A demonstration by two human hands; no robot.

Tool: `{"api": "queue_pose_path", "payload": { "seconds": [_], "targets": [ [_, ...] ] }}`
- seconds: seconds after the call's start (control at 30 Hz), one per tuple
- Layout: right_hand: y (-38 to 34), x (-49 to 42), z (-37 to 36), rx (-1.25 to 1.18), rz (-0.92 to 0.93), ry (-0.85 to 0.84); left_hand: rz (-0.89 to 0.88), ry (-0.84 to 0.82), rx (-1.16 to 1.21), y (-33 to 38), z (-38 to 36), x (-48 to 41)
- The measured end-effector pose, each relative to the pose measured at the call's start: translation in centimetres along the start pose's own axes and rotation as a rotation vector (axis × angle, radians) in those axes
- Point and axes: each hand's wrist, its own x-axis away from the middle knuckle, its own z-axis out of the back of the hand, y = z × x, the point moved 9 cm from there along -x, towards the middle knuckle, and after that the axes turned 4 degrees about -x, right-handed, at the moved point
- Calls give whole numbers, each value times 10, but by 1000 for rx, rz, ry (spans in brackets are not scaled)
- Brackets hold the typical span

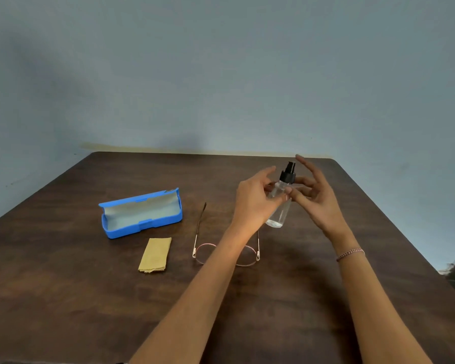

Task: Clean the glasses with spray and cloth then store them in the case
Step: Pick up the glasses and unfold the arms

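Left forearm hides part of the glasses (204,252); left hand (252,203) fingers hold the spray bottle (280,203) tilted, nozzle up, right hand (317,195) fingers spread wide.

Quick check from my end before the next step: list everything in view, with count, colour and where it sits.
spray bottle: one, clear with a black pump top, tilted, held above the table right of centre
glasses: one pair, thin pinkish frame, arms unfolded, lying on the table under the left forearm
cloth: one, yellow, folded, flat on the table left of the glasses
case: one, blue with pale lining, lid open, nothing seen inside, behind the cloth
table: one, dark brown wood
wall: pale blue-grey, behind the table
bracelet: one, pinkish, on the right wrist
left hand: gripping the bottle's body
right hand: fingers spread, at the bottle near its neck
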Motion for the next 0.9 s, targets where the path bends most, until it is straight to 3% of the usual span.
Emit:
{"api": "queue_pose_path", "payload": {
  "seconds": [0.17,0.37,0.7,0.77,0.9],
  "targets": [
    [2,-1,-11,-174,21,33,-132,166,-8,10,15,-1],
    [0,3,-36,-203,-3,-64,-201,205,-49,9,22,7],
    [11,4,-19,-264,-25,97,-184,25,28,15,18,9],
    [17,5,-17,-325,-47,111,-122,106,-103,4,35,6],
    [22,6,-21,-371,-78,90,166,164,-527,-35,79,14]
  ]
}}
